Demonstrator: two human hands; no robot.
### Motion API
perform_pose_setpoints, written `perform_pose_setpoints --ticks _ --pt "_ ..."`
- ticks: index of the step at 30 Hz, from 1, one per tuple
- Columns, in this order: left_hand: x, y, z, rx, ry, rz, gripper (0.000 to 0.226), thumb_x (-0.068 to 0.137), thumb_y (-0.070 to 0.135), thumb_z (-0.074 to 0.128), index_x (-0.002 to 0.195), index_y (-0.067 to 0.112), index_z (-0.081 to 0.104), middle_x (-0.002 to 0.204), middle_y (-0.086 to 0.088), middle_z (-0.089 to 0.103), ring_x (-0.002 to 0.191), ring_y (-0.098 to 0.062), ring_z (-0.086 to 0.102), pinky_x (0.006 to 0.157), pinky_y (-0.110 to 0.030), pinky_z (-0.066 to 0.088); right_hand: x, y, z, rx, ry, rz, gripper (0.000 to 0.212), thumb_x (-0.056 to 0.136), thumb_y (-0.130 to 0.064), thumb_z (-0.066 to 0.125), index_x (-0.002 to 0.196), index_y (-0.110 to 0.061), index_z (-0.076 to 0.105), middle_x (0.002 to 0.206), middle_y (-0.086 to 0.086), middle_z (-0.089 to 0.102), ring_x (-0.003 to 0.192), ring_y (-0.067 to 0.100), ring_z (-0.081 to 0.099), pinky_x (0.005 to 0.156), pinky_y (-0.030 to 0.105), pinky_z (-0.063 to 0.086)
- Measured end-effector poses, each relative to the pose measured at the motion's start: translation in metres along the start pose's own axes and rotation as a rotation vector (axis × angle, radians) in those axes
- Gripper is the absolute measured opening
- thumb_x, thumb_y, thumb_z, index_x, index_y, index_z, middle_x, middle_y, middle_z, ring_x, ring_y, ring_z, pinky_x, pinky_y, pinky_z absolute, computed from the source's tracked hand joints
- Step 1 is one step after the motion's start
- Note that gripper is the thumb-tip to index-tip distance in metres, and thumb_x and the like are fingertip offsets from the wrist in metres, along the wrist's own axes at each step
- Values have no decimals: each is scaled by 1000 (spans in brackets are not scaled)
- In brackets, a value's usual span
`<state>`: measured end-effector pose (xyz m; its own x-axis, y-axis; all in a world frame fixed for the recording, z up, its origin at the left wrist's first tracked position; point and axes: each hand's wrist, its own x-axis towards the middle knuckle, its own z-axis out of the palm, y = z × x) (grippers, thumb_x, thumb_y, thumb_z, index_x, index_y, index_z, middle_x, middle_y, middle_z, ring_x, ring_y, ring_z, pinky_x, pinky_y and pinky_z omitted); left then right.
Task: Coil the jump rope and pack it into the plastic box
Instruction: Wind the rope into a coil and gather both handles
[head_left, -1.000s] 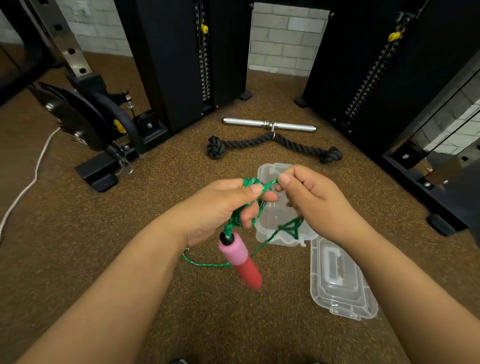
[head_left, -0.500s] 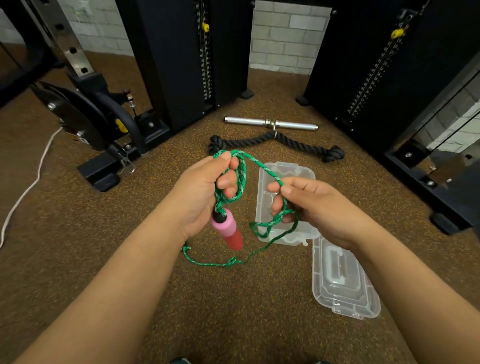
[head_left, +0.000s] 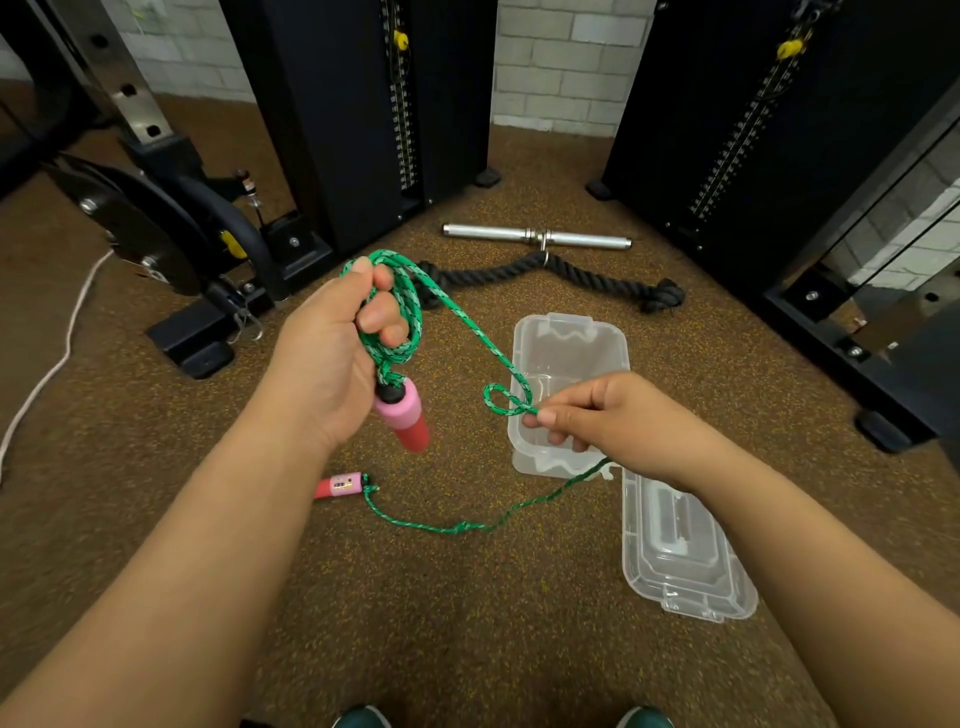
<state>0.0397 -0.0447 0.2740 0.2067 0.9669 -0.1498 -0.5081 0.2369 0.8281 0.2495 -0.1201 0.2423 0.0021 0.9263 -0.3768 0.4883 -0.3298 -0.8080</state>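
My left hand (head_left: 332, 358) grips several coils of the green jump rope (head_left: 457, 317), and one pink-and-red handle (head_left: 404, 418) hangs below its fingers. From the coils the rope runs down to my right hand (head_left: 608, 421), which pinches it beside a small loop over the clear plastic box (head_left: 571, 338). The box stands open on the floor. Past my right hand the rope trails across the floor to the second pink handle (head_left: 338, 485), lying near my left forearm. The clear lid (head_left: 680, 551) lies next to the box, under my right wrist.
A black braided rope attachment (head_left: 550, 275) and a chrome bar (head_left: 537, 236) lie on the brown speckled floor beyond the box. Black weight-stack towers (head_left: 358, 114) stand left and right. A machine base (head_left: 197, 348) and a white cord (head_left: 57, 358) are at the left.
My left hand rose and moved away with the coils. My right hand slid down the rope and apart to the right. The second handle has come into sight on the floor.
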Motion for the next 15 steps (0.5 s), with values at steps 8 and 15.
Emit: perform_pose_setpoints --ticks 8,15 --pt "0 2 -2 -8 4 -2 28 101 21 37 77 14 51 49 9 35 43 -4 33 48 -15 34 5 6 -1 173 70 39 11 72 -5 77 81 -9 73 90 13 74 77 15 64 85 31 53" --pt "1 2 -2 -10 -23 -16 27 101 20 36 78 14 51 50 9 36 43 -4 34 48 -15 35 12 23 1 -255 190 108 26 64 -18 84 82 -15 66 78 -1 63 73 17 59 64 28 45"
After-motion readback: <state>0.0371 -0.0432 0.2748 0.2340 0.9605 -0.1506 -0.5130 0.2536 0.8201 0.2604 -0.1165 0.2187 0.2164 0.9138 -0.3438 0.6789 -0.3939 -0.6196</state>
